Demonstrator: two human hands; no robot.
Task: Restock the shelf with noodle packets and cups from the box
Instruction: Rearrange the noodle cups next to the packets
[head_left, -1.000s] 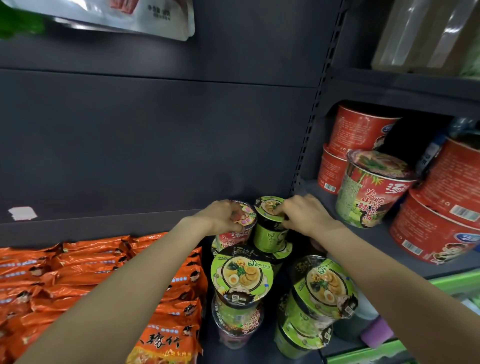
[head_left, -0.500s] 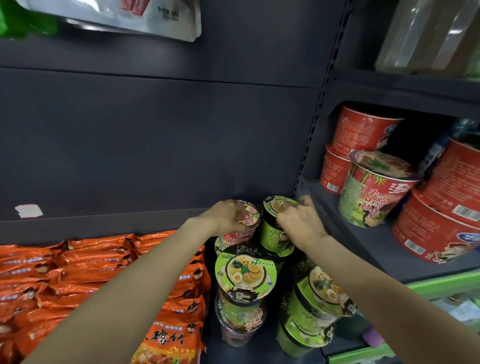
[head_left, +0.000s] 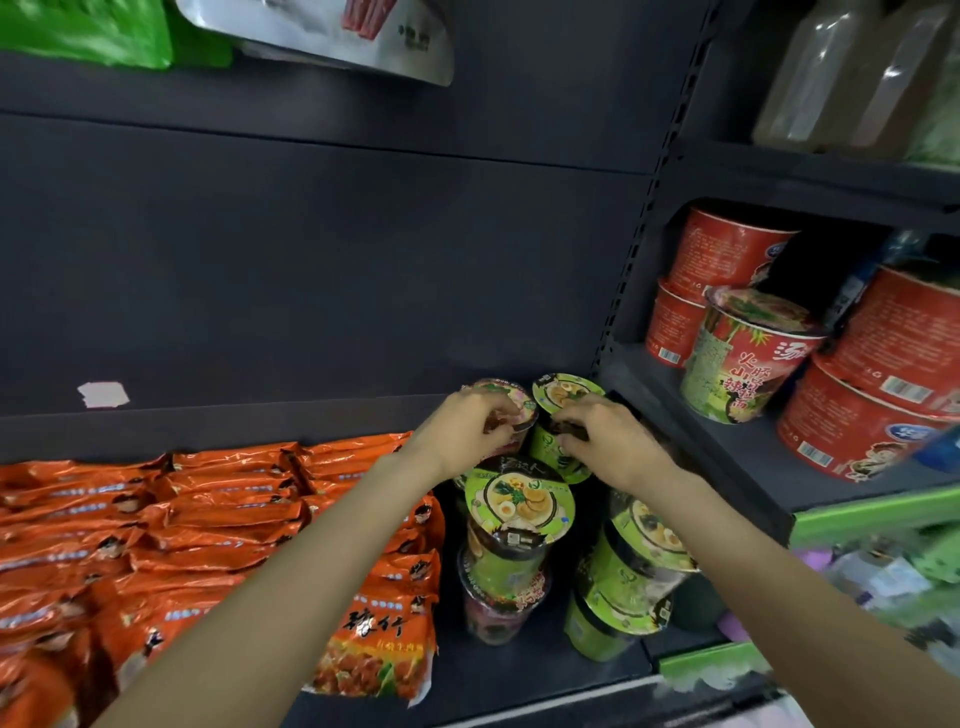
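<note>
Both my hands reach to the back of the dark shelf (head_left: 519, 680). My left hand (head_left: 467, 428) grips a pink-lidded noodle cup (head_left: 511, 402) from above. Beside it, my right hand (head_left: 608, 441) grips a green noodle cup (head_left: 563, 395) by its side. Both cups sit on top of other cups at the rear. In front stand two stacks of green cups: a green-lidded cup (head_left: 519, 504) on a pink cup (head_left: 493, 613), and a leaning stack of green cups (head_left: 634, 566) on the right. The box is not in view.
Rows of orange noodle packets (head_left: 208, 535) fill the shelf's left part. The neighbouring shelf on the right holds large red noodle bowls (head_left: 852, 431) and a green-and-red bowl (head_left: 737, 374). Bags (head_left: 332, 31) hang above. A slotted upright (head_left: 634, 249) divides the two shelves.
My right hand slid from the top of the green cup down onto its side. The camera shifted slightly; my left hand stays on the pink-lidded cup.
</note>
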